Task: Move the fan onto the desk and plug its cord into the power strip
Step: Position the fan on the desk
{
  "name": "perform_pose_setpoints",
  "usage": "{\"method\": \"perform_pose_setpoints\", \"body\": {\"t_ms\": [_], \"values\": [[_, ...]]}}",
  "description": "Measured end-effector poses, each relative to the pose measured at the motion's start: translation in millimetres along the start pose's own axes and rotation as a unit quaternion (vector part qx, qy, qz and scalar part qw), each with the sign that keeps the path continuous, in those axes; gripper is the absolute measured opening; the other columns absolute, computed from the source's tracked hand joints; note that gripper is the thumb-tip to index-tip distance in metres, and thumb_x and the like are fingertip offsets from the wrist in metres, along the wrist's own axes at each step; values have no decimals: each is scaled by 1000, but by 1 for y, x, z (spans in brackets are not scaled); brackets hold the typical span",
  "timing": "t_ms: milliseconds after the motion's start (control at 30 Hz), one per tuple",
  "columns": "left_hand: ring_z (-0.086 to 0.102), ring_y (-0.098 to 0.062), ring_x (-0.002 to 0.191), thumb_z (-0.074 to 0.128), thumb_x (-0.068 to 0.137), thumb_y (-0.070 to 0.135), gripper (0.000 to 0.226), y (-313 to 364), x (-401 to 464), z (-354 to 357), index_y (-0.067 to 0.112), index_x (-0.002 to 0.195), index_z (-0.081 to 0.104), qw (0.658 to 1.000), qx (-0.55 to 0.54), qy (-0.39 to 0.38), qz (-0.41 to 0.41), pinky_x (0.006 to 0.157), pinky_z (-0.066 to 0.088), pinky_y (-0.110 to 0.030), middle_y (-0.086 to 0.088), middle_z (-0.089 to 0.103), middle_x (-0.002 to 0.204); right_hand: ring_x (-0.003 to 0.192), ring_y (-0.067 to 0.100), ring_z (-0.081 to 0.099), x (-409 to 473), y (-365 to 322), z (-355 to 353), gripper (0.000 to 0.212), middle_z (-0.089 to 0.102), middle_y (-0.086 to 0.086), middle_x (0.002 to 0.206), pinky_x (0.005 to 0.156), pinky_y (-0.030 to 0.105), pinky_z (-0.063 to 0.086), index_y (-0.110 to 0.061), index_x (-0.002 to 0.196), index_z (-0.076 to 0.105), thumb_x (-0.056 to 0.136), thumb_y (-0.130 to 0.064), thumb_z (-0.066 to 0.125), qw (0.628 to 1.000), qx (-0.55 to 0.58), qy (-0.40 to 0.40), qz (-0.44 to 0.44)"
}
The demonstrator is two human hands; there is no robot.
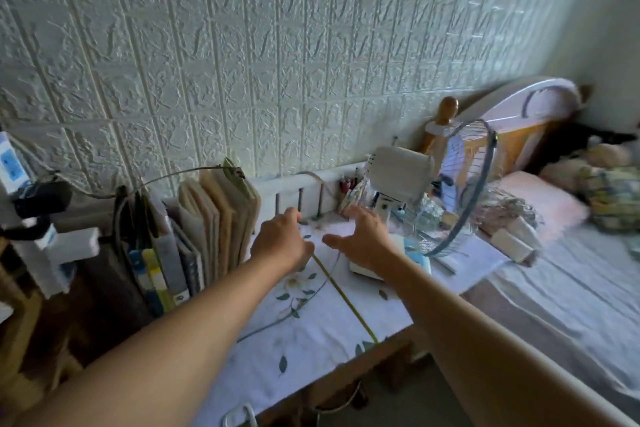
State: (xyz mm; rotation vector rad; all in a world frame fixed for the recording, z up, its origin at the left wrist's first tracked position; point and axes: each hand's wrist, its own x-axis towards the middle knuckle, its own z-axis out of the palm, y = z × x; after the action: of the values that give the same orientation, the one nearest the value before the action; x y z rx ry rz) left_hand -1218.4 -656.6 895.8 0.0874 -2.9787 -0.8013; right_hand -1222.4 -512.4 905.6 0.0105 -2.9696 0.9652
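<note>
The fan (412, 180) stands on the desk (311, 333) at its right end. It has a white motor housing and a blue-grey wire cage (460, 191) that faces the bed. My right hand (360, 239) hovers just left of the fan's base with fingers spread and nothing in it. My left hand (282, 243) is beside it, over the desk's back edge; its fingers curl downward and their tips are hidden. A white power strip (14, 166) with blue labels hangs at the far left with a black adapter (41, 199) on it. I cannot make out the fan's plug.
A row of upright books (194, 232) fills the desk's left end, with a thin cord (173, 175) draped over their tops. A white rail (294, 180) runs along the wall. Small items (349, 194) crowd behind the fan. A bed (554, 288) with pillows adjoins on the right.
</note>
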Motion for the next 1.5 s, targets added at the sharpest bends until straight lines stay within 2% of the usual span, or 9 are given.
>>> {"method": "perform_pose_setpoints", "body": {"t_ms": [267,400,600,967,1133,1267,1333,1433,1500], "values": [[47,-29,125,60,83,30,63,111,-58,70,16,139,35,998,-37,-40,-35,90,42,-33,-9,46,142,133,32,29,-49,125,-84,76,36,12,143,104,39,31,-18,142,32,79,-44,67,999,10,-28,23],[52,-27,116,59,82,29,62,152,-76,98,20,139,35,997,-42,-43,-52,68,41,-27,-8,50,136,132,32,29,-62,172,-111,79,35,12,144,104,40,31,-18,142,31,78,-46,67,999,6,-35,38],[50,-26,121,62,82,32,65,193,-78,124,19,139,35,997,-35,-44,-62,84,42,-30,-6,47,141,130,30,29,-56,227,-135,83,37,11,142,102,40,32,-20,143,30,75,-46,69,997,16,-33,70],[50,-26,120,64,82,29,62,210,-42,135,15,137,39,989,-89,-55,-104,90,43,-31,-10,48,139,129,31,31,-16,258,-150,80,39,12,141,100,41,34,-22,140,33,74,-48,70,996,-10,-37,83],[45,-17,94,66,81,29,57,214,-39,139,17,132,42,977,-142,-50,-151,77,37,-28,-6,53,131,121,28,37,7,266,-158,74,42,12,134,91,36,38,-21,134,39,73,-46,72,997,16,-42,56],[49,-16,90,68,79,34,52,225,-43,142,21,125,48,974,-152,-13,-170,69,38,-27,-1,57,112,125,30,36,25,277,-172,77,39,13,137,97,37,37,-17,136,38,73,-45,73,999,6,-50,10],[50,-17,92,70,77,39,57,232,-47,144,24,127,47,971,-149,-1,-187,62,37,-26,-1,57,117,125,30,35,32,284,-180,81,36,14,139,99,39,36,-18,138,35,72,-47,72,998,1,-68,-6],[51,-19,96,69,79,35,61,247,-57,153,21,133,43,962,-158,30,-218,72,43,-28,-5,55,127,125,32,38,41,298,-193,81,41,14,137,99,39,37,-17,137,36,71,-51,71,995,-25,-83,-42],[53,-19,94,67,81,31,60,258,-65,161,19,134,42,956,-165,46,-238,75,46,-29,-5,54,124,125,33,38,43,308,-200,80,44,15,135,98,39,37,-17,135,37,71,-50,71,994,-27,-90,-61]]}}
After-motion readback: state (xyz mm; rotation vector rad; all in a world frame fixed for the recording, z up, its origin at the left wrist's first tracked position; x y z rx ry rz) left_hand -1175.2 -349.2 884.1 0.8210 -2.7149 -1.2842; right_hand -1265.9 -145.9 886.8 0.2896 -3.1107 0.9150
